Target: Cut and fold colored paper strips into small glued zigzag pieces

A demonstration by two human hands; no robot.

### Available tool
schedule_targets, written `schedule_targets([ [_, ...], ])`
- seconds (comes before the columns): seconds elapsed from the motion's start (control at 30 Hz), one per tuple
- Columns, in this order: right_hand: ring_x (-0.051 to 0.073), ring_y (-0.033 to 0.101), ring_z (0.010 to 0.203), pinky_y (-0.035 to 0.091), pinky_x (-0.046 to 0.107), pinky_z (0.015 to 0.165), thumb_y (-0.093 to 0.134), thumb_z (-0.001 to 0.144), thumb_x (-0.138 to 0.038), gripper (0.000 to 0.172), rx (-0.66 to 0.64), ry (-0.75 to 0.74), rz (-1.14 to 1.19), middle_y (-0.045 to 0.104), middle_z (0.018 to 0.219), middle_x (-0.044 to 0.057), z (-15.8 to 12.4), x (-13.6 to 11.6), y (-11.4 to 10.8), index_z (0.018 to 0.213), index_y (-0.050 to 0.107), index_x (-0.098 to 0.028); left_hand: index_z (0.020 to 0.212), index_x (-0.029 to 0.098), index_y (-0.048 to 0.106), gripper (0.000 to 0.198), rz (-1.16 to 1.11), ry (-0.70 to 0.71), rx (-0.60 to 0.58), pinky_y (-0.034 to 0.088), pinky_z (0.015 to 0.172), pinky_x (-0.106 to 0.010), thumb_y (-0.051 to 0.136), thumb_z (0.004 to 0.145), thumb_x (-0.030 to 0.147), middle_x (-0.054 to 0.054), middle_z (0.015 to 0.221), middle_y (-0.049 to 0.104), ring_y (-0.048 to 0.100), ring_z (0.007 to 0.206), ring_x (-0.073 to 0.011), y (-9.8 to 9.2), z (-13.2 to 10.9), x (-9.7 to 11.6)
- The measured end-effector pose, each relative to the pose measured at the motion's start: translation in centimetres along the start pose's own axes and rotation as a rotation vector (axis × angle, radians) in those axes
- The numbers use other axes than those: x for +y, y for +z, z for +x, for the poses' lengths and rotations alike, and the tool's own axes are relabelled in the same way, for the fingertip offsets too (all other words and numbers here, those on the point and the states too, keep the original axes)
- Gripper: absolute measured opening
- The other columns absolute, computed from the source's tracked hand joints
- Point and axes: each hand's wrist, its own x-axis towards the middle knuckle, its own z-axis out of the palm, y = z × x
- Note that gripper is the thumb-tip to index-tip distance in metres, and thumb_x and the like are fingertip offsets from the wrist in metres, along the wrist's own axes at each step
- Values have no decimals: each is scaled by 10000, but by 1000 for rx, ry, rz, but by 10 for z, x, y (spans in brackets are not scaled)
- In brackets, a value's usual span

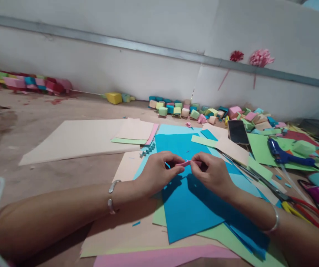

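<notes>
A narrow pink paper strip (186, 163) is held between both hands, above a large blue sheet (193, 218). My left hand (159, 170) pinches its left end between thumb and fingers. At the other end, my right hand (211, 172) has its fingers closed on the same strip. Under the blue sheet lie pale peach, green and pink sheets. A small folded teal paper piece (147, 150) rests just beyond my left hand. Part of the strip is hidden by the fingers.
Scissors (276, 191) with red and yellow handles and a blue glue gun (286, 154) lie at the right, near a phone (237, 132). Small coloured paper boxes (177, 111) line the wall. A large pale sheet (73, 141) lies at the left.
</notes>
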Motion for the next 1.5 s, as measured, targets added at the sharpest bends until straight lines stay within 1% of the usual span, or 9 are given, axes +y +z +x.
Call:
schedule_targets([
  [0.17, 113, 443, 527, 332, 242, 523, 500, 812, -187, 155, 56, -48, -38, 501, 578, -22, -4, 7, 15, 658, 517, -192, 851, 185, 748, 102, 4, -3, -27, 470, 621, -255, 678, 781, 212, -46, 830, 716, 605, 723, -154, 3, -1, -8],
  [0.3, 122, 467, 556, 350, 248, 547, 494, 831, -181, 158, 50, -74, -39, 521, 602, -11, -7, 8, 16, 676, 519, -194, 851, 161, 734, 104, -9, -27, -70, 461, 605, -239, 685, 761, 180, -33, 785, 687, 585, 684, -137, 5, -2, -6],
  [0.4, 128, 487, 580, 365, 249, 562, 492, 836, -171, 150, 47, -91, -41, 544, 622, -3, -7, 8, 16, 692, 529, -194, 915, 161, 731, 165, -10, -31, -71, 456, 583, -229, 673, 762, 170, -15, 725, 647, 562, 641, -126, 6, -3, -4],
  [0.57, 136, 501, 592, 375, 254, 569, 488, 841, -168, 136, 68, -110, -50, 563, 642, 4, -8, 8, 17, 718, 541, -196, 946, 207, 753, 199, 61, 27, -90, 464, 626, -239, 634, 791, 167, -25, 758, 630, 567, 706, -144, 5, -4, -6],
  [0.87, 145, 505, 595, 371, 270, 585, 483, 841, -158, 158, 126, -208, -151, 559, 630, 14, -9, 7, 18, 695, 529, -195, 945, 218, 754, 190, 76, 85, -63, 441, 619, -239, 614, 819, 193, -23, 750, 631, 559, 714, -148, 5, -6, -8],
  [1.0, 140, 485, 558, 353, 277, 569, 494, 827, -158, 170, 147, -186, -207, 549, 592, 2, -10, 6, 21, 665, 525, -199, 933, 210, 756, 200, 35, 67, -48, 429, 619, -241, 604, 817, 154, -14, 727, 604, 547, 694, -141, 7, -8, -5],
  [1.2, 120, 469, 510, 339, 263, 527, 507, 799, -141, 164, 166, -124, -150, 528, 558, -13, -11, -1, 22, 646, 539, -190, 852, 210, 763, 202, 24, 105, -34, 412, 634, -247, 591, 819, 112, -6, 693, 557, 532, 711, -144, 11, -12, -2],
  [1.37, 115, 496, 530, 367, 246, 525, 526, 837, -156, 135, 153, -91, -30, 550, 588, -19, -12, -6, 23, 717, 583, -180, 840, 208, 763, 206, 22, 106, 42, 414, 633, -255, 603, 805, 83, -5, 700, 568, 534, 708, -142, 12, -12, -3],
  [1.5, 157, 570, 680, 450, 277, 631, 511, 892, -175, 109, 135, -125, -3, 627, 746, 37, -14, -9, 23, 878, 617, -155, 850, 212, 765, 203, 13, 129, 98, 415, 622, -261, 606, 808, 92, -1, 680, 547, 528, 689, -141, 11, -9, -5],
])
